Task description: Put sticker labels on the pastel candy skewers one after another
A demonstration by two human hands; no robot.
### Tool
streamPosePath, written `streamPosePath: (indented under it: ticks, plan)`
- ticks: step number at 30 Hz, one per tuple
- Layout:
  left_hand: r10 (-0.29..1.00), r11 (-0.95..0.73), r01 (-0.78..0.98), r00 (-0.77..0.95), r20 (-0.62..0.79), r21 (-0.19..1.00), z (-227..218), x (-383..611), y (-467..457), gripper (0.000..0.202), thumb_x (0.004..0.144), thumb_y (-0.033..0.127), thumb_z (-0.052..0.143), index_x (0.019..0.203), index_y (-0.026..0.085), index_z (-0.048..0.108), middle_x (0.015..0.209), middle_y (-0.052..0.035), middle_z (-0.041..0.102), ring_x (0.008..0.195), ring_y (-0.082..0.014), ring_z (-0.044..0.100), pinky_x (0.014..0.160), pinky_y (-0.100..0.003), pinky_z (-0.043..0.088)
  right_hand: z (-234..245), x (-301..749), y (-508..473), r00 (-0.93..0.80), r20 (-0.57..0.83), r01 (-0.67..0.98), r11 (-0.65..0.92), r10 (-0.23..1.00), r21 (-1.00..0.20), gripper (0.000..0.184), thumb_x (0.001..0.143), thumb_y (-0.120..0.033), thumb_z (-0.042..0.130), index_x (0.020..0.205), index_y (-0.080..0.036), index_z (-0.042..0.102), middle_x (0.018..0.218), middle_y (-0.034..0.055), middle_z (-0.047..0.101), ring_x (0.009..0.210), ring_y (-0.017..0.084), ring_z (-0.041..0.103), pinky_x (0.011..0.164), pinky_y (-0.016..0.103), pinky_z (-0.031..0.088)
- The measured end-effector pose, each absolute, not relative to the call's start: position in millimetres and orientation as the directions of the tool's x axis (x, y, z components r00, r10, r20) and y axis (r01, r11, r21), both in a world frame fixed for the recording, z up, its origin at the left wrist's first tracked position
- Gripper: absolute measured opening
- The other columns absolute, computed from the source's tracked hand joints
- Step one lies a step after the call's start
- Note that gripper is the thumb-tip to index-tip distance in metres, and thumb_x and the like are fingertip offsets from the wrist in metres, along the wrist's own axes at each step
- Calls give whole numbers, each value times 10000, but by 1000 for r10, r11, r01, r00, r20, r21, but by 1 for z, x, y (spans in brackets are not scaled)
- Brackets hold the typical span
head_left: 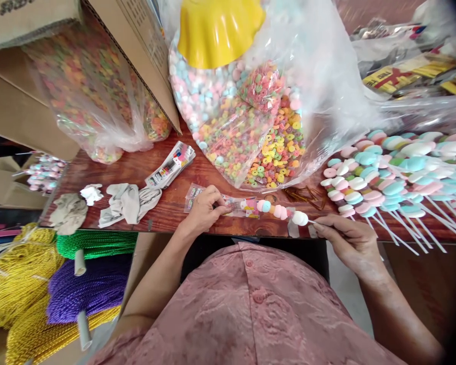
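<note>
My right hand (351, 241) pinches the white stick of a marshmallow skewer (280, 212), held level just over the table's front edge. Pink, blue and white marshmallows are threaded on it, with small candy rings between some of them. My left hand (209, 207) is closed, thumb and fingertips together on a clear printed plastic bag (247, 205) lying flat. The skewer's pink tip touches or overlaps the bag's right end; I cannot tell whether it is inside. Left of my left hand lies a stack of printed bags (171, 165).
Finished marshmallow skewers (393, 172) are piled at right. A large clear bag of marshmallows and candy rings (228, 126) stands behind, with a yellow bowl (220, 33) in it. At left are a cardboard box (137, 56), a crumpled cloth (127, 204) and rope bundles (89, 289).
</note>
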State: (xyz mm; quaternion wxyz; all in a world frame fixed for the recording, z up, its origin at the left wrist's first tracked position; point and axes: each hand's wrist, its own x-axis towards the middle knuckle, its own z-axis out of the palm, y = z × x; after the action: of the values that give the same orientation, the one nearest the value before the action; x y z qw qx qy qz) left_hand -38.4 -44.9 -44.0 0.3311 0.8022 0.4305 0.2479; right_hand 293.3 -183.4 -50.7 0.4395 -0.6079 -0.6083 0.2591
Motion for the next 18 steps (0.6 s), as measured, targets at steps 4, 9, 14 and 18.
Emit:
streamPosePath:
  ticks: [4,9,14,18]
  plan:
    - [848,-386,488,521,93,783,-43,-42,-42,202,787,287,760,655,174,657,767,11,543,719,-115,535,661,-253,422,-51,292,-182,140,197,508,100,970,-856,100,874,-289,656,826,-244,731,743,-6,724,635,149,657,575,260,539]
    - [851,-376,478,517,92,794,-41,-42,-42,224,789,326,763,651,180,665,761,10,547,710,-114,533,663,-256,428,-51,286,-178,119,234,525,139,965,-840,86,867,-276,655,824,-249,724,727,-8,717,623,145,652,566,255,532]
    - [852,-390,469,509,118,792,-42,-42,-42,234,795,339,759,652,183,659,762,7,552,723,-120,539,673,-262,439,-55,286,-181,111,233,571,130,966,-811,102,877,-281,644,817,-248,719,736,-2,716,635,149,654,579,264,534]
    - [846,-408,467,517,132,784,-43,-42,-43,230,799,329,756,656,178,660,766,7,547,726,-119,540,677,-261,436,-52,286,-182,68,272,592,181,960,-785,57,865,-241,661,835,-236,708,742,-1,715,636,144,654,585,261,525]
